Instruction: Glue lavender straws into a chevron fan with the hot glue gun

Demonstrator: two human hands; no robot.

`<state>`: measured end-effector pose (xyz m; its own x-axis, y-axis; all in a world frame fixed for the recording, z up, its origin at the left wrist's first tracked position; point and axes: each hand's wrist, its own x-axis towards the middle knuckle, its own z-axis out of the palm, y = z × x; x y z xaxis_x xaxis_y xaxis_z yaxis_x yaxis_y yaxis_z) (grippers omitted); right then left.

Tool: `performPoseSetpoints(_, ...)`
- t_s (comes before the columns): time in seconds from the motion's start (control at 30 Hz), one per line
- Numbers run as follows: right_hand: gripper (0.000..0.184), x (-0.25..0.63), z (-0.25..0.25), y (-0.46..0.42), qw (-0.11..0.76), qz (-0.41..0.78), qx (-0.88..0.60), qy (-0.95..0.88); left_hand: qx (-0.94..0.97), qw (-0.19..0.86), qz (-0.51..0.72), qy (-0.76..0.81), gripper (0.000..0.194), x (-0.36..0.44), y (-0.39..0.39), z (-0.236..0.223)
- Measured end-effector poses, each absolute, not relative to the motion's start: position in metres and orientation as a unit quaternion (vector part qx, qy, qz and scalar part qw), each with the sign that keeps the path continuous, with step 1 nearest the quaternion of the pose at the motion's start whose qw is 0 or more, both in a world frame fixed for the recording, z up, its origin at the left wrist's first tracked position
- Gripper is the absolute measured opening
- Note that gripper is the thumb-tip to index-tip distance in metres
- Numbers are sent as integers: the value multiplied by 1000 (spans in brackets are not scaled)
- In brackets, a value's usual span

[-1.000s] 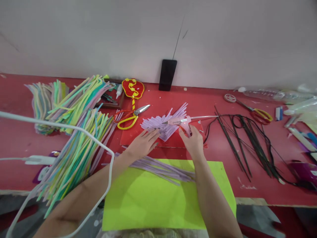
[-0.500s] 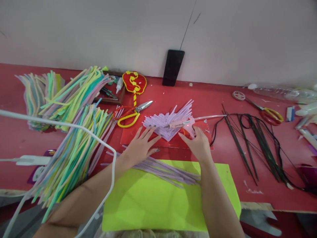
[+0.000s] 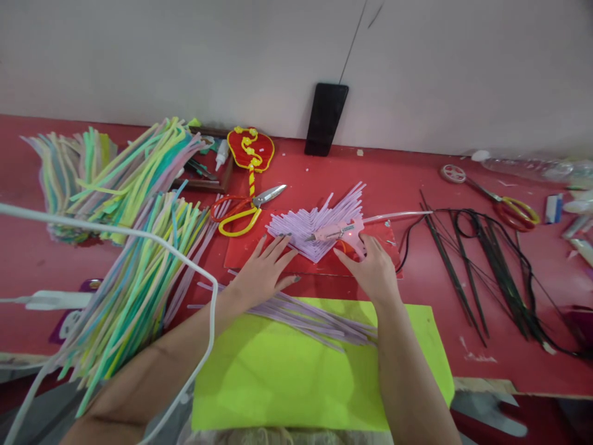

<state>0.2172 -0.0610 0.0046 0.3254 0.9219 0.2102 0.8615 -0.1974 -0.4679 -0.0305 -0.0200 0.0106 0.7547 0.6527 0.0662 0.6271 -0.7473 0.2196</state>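
Observation:
My right hand (image 3: 373,266) is closed round the handle of a pink hot glue gun (image 3: 337,231), with a clear glue stick (image 3: 393,216) poking out of its back. Its nozzle points left, over lilac pipe cleaners (image 3: 319,213) laid in a V-shaped, leaf-like pattern. They lie on a red board (image 3: 248,253). My left hand (image 3: 262,272) is open, fingers spread, with the fingertips at the lower left edge of the pattern. Loose lilac pipe cleaners (image 3: 319,324) lie below it, across a lime-green sheet (image 3: 296,383).
Bundles of coloured pipe cleaners (image 3: 134,290) cover the left. Scissors (image 3: 248,213) and a red-yellow ornament (image 3: 251,150) lie behind. A phone (image 3: 327,119) leans on the wall. Dark wires (image 3: 503,278) and more scissors (image 3: 514,210) lie right. A white cable (image 3: 139,230) crosses the left foreground.
My left hand's fingers have spread apart beside the lilac pattern. My right hand keeps hold of the glue gun. The camera view has shifted slightly.

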Motion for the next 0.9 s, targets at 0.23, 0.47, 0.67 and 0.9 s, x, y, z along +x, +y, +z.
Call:
performPoseSetpoints(0.23, 61, 212, 8, -63, 240, 42, -761, -602, 925, 94, 89, 358, 44, -31, -18, 10)
performPoseSetpoints(0.47, 56, 207, 8, -62, 264, 19, -762, -591, 911, 82, 121, 385, 39, -33, -12, 5)
performPoseSetpoints(0.67, 50, 196, 9, -61, 268, 10, -777, -569, 899, 88, 127, 410, 39, -33, -8, 6)
performPoseSetpoints(0.9, 46, 186, 7, -60, 277, 5, -772, -572, 891, 79, 145, 423, 34, -36, -3, 5)
